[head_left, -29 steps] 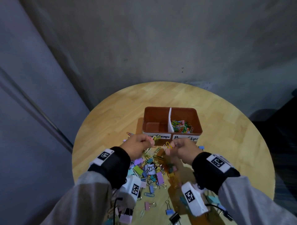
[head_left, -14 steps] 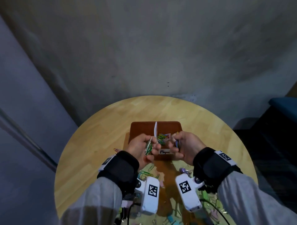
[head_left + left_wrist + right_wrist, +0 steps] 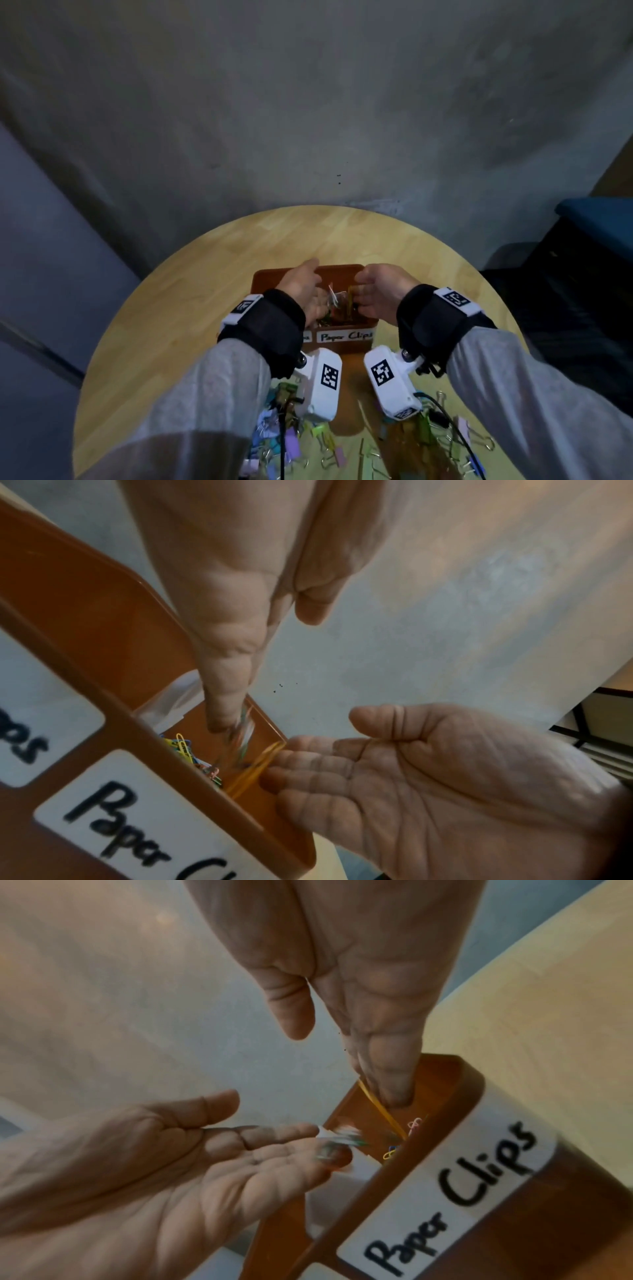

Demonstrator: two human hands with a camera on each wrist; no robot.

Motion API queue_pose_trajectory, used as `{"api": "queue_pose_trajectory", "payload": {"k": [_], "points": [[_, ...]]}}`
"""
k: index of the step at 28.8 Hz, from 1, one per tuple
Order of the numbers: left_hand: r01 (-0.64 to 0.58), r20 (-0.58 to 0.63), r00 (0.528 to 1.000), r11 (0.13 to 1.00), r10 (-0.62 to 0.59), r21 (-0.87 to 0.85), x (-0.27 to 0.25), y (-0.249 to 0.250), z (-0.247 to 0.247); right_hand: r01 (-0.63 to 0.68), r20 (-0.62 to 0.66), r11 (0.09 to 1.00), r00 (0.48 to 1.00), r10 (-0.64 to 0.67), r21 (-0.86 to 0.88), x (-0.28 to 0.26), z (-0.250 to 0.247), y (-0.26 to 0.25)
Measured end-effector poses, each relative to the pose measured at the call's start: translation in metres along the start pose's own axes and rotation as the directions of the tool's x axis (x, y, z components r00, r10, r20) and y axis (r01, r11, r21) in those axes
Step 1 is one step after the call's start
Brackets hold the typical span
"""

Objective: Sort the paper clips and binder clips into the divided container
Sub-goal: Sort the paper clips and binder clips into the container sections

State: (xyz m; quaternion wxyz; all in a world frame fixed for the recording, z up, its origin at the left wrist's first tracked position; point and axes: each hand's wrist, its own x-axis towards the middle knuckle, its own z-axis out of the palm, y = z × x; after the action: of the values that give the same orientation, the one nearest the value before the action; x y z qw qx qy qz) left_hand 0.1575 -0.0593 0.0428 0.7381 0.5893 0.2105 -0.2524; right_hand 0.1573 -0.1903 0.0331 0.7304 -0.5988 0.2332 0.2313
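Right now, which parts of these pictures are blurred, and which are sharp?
Left wrist view: the clips falling from the left hand smear; the label reads sharp. Right wrist view: same smear at the fingertips. Head view: the table edge bulges from the wide lens.

"Paper Clips" — label (image 3: 441, 1188) on container (image 3: 561, 1218)

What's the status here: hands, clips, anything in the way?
Left hand and right hand open over the container, Paper Clips side. Paper clips at both fingertips, blurred. Nothing in the way.
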Motion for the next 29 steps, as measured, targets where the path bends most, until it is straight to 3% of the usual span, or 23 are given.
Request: {"api": "queue_pose_trajectory", "payload": {"k": [3, 6, 7, 9, 11, 13, 16, 19, 24, 29], "points": [[-0.022, 0.009, 1.0, 0.999, 0.022, 0.028, -0.006, -0.004, -0.005, 0.086, -0.048, 0.994, 0.995, -0.089, -0.063, -0.011, 0.002, 0.003], [-0.079, 0.027, 0.997, 0.984, 0.075, 0.158, -0.021, -0.009, -0.022, 0.288, -0.103, 0.928, 0.942, -0.319, -0.238, -0.028, 0.012, 0.012], [-0.099, 0.023, 0.995, 0.97, 0.097, 0.221, -0.026, -0.011, -0.03, 0.349, -0.065, 0.88, 0.919, -0.388, -0.322, -0.032, 0.014, 0.018], [-0.113, -0.036, 0.99, 0.922, 0.136, 0.37, -0.034, -0.018, -0.046, 0.383, 0.072, 0.773, 0.912, -0.404, -0.506, -0.038, 0.019, 0.035], [-0.097, -0.113, 0.977, 0.854, 0.179, 0.512, -0.04, -0.026, -0.067, 0.385, 0.202, 0.559, 0.91, -0.362, -0.735, -0.038, 0.025, 0.053], [-0.098, -0.153, 0.945, 0.697, 0.288, 0.71, -0.043, -0.036, -0.092, 0.376, 0.293, 0.223, 0.898, -0.329, -0.9, -0.031, 0.032, 0.066], [0.029, -0.165, 0.898, 0.321, 0.408, 0.947, -0.038, -0.05, -0.128, 0.38, 0.407, -0.164, 0.894, -0.186, -0.91, -0.021, 0.046, 0.085], [0.09, -0.155, 0.906, 0.179, 0.394, 0.98, -0.03, -0.055, -0.149, 0.423, 0.465, -0.379, 0.885, -0.024, -0.823, -0.017, 0.058, 0.096], [0.087, -0.081, 0.957, -0.009, 0.279, 0.996, -0.011, -0.057, -0.162, 0.452, 0.485, -0.525, 0.87, 0.083, -0.721, -0.012, 0.068, 0.104], [0.12, -0.097, 0.967, -0.089, 0.234, 0.989, 0.0, -0.053, -0.166, 0.425, 0.477, -0.525, 0.878, 0.042, -0.737, -0.003, 0.067, 0.111]]}}
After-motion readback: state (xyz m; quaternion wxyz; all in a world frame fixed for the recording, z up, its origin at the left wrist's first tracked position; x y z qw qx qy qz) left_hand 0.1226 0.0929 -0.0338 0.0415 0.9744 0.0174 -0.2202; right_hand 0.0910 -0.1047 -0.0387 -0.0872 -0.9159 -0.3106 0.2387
